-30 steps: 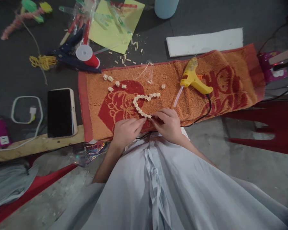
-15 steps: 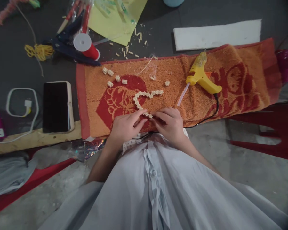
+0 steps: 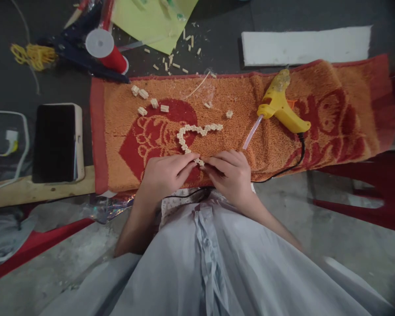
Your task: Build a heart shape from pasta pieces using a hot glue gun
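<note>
A curved chain of small cream-coloured pieces (image 3: 181, 139), shaped like part of a heart, lies on an orange and red towel (image 3: 113, 140). My left hand (image 3: 166, 175) pinches the chain's near end between thumb and fingers. From the other side, my right hand (image 3: 228, 175) has its fingertips closed at the tip of that same end; whether they grip it or a separate piece is hidden. To the right lies a yellow hot glue gun (image 3: 278, 103) with a clear glue stick (image 3: 253, 131) projecting from its back. Several loose cream pieces (image 3: 154, 103) sit left of the chain's top.
A phone-like black-screened device (image 3: 55, 144) lies at the left beside a white cable (image 3: 26, 136). Behind the towel are a red thread spool (image 3: 113, 59), dark blue-handled tool (image 3: 82, 61), yellow paper (image 3: 151, 28), small offcuts (image 3: 192, 41) and a white strip (image 3: 306, 46). The glue gun's black cord (image 3: 291, 169) crosses the towel's front edge.
The view has shifted slightly, moving the table things at left further left. Both hands stay at the chain's near end, with my fingertips a little closer together.
</note>
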Available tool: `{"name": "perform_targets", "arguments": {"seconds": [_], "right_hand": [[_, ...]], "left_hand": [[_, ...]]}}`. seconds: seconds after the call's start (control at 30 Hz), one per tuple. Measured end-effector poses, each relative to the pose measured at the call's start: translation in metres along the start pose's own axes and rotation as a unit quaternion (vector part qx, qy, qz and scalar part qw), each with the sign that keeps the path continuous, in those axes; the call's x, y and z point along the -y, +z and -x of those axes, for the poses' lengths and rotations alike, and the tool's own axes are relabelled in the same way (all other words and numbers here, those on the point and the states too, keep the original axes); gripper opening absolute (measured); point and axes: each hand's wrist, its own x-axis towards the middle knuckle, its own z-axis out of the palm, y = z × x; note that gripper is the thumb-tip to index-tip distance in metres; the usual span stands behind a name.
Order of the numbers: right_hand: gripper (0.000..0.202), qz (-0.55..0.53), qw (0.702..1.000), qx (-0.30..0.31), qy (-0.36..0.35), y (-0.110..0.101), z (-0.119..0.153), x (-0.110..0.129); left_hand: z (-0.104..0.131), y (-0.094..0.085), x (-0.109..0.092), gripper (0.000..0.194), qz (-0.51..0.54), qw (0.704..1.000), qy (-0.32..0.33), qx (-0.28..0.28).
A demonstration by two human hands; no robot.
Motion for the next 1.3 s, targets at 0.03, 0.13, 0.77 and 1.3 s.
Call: {"name": "perform_targets", "arguments": {"seconds": [0.03,0.13,0.77,1.3], "right_hand": [[0.016,0.001,1.0,-0.002,-0.001,-0.0001,-0.0001,0.0002],[0.015,-0.005,1.0,-0.012,-0.004,-0.0005,-0.0007,0.0009],[0.017,-0.01,1.0,0.005,0.02,-0.0022,-0.0033,0.0033],[0.022,-0.011,0.999,0.024,0.019,-0.0042,-0.0034,0.0012]], "left_hand": [[-0.0002,-0.0001,-0.0004,0.023,0.0,1.0,0.001,-0.002],[-0.0009,-0.0007,-0.0014,0.022,0.001,1.0,0.004,-0.007],[-0.0013,-0.0006,-0.0003,0.021,0.002,1.0,0.003,-0.004],[-0.0021,-0.0031,-0.0048,0.022,0.036,0.999,-0.031,0.003]]}}
